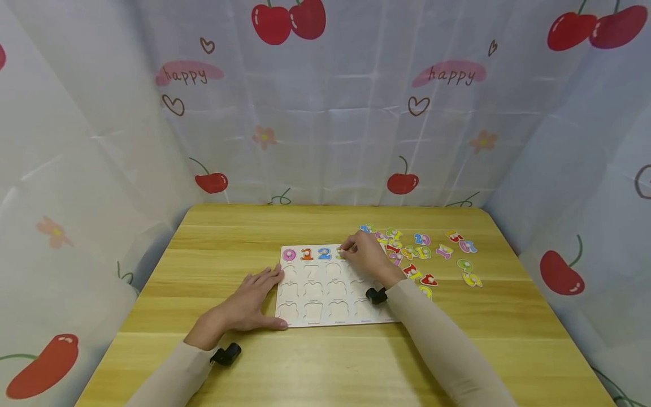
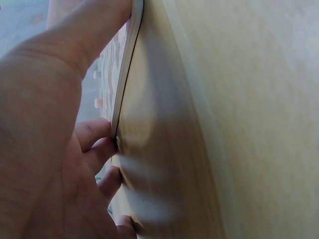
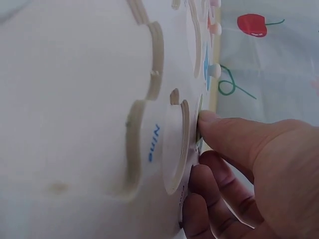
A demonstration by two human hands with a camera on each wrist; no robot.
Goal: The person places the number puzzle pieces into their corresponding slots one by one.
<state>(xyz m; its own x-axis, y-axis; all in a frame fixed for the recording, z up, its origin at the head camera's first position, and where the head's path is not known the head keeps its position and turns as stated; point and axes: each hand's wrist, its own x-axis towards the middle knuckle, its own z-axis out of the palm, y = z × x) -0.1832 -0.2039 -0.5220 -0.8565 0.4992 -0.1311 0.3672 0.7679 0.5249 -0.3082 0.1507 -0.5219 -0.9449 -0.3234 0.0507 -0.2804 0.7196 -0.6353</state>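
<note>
A white wooden number puzzle board (image 1: 324, 294) lies on the table with rows of recesses. A pink 0 (image 1: 289, 255), a red 1 (image 1: 307, 254) and a blue 2 (image 1: 324, 254) sit in its top row. Beside the 2, my right hand (image 1: 367, 257) pinches a green number piece (image 1: 341, 254) at the top row, partly covered by the fingers. In the right wrist view the thumb (image 3: 219, 127) is against this piece, close to the board. My left hand (image 1: 246, 302) rests spread at the board's left edge, its thumb at the near corner (image 2: 130, 10).
Several loose, colourful number and sign pieces (image 1: 422, 252) with knobs lie scattered right of the board, some partly behind my right forearm. The wooden table (image 1: 229, 226) is backed by a white curtain (image 1: 335, 113) with cherry prints.
</note>
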